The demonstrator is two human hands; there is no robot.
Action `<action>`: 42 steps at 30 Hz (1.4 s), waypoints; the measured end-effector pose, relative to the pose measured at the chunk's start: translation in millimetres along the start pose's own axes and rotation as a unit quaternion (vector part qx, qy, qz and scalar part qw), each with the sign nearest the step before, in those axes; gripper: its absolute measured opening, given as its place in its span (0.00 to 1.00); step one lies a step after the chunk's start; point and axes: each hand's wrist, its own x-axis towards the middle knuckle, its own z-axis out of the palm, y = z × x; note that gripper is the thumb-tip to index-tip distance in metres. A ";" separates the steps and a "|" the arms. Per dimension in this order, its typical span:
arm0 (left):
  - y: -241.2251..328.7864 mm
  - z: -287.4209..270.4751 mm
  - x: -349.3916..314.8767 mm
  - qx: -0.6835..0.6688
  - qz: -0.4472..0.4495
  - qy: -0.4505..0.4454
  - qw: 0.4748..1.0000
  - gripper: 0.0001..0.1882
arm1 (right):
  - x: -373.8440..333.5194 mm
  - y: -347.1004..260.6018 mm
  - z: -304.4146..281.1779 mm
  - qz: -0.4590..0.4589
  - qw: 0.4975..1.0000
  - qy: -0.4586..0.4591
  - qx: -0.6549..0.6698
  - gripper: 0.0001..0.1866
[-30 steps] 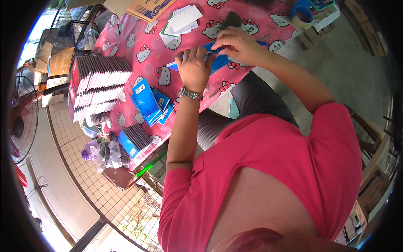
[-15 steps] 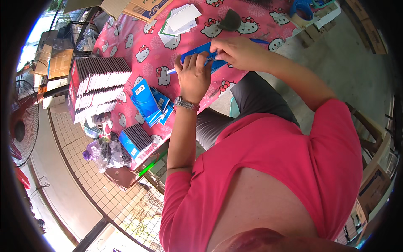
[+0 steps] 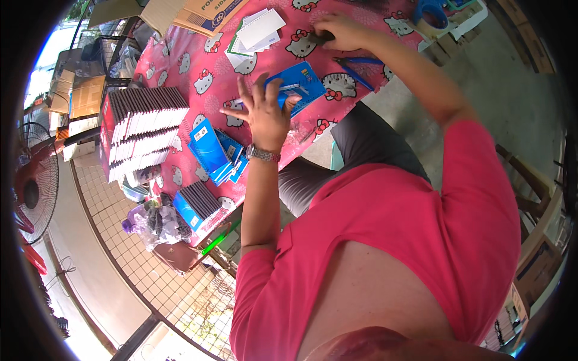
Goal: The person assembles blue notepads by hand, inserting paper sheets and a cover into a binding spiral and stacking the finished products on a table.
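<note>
My left hand (image 3: 268,117), with a metal watch on its wrist, is over the left edge of a blue notebook (image 3: 308,81) on the table. Its fingers are spread, and the thumb reaches across a small white-and-blue piece on the cover. Farther off, my right hand (image 3: 342,32) has its fingers curled over a dark rounded piece (image 3: 322,38), partly hidden beneath them; its kind is unclear. Between that hand and the table's near edge lie blue-handled pliers (image 3: 359,69), their handles spread apart.
A pink patterned cloth covers the table (image 3: 205,99). Loose white sheets (image 3: 260,31) and a cardboard box (image 3: 208,13) lie at the far side. Leftward stand stacked notebooks (image 3: 144,129), several blue notebooks (image 3: 214,147) and another small stack (image 3: 197,203). Blue tape (image 3: 431,15) sits far right.
My right hand has left the notebook and moved away to the dark piece, uncovering the pliers. My left hand has loosened its fingers and spread them; more of the notebook cover shows.
</note>
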 end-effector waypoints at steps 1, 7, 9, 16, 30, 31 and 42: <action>-3.2 2.9 -5.7 -0.006 -0.033 -0.018 0.999 0.18 | 3.2 -15.4 -14.2 0.007 0.994 -0.049 0.097 0.26; -8.7 14.7 -3.9 -0.104 -0.013 0.020 0.994 0.19 | -12.7 -87.2 -39.8 -0.057 0.947 -0.219 0.228 0.31; -8.1 14.4 1.0 -0.125 -0.020 0.017 0.992 0.20 | -19.9 -79.8 -32.1 -0.077 0.809 -0.192 0.550 0.28; -9.0 11.6 6.2 -0.152 -0.018 0.024 0.988 0.23 | -17.4 -85.7 -35.3 -0.005 0.813 -0.180 0.553 0.29; -34.2 4.0 7.4 -0.206 -0.031 -0.009 0.978 0.16 | -2.2 -88.4 -28.7 -0.015 0.856 -0.178 0.484 0.28; -38.5 4.0 9.7 -0.204 -0.033 -0.011 0.978 0.17 | 9.2 -86.6 -30.7 -0.053 0.920 -0.207 0.329 0.28; -54.3 9.3 5.4 -0.336 -0.083 -0.034 0.937 0.14 | 14.9 -97.1 -33.8 0.011 0.845 -0.228 0.483 0.29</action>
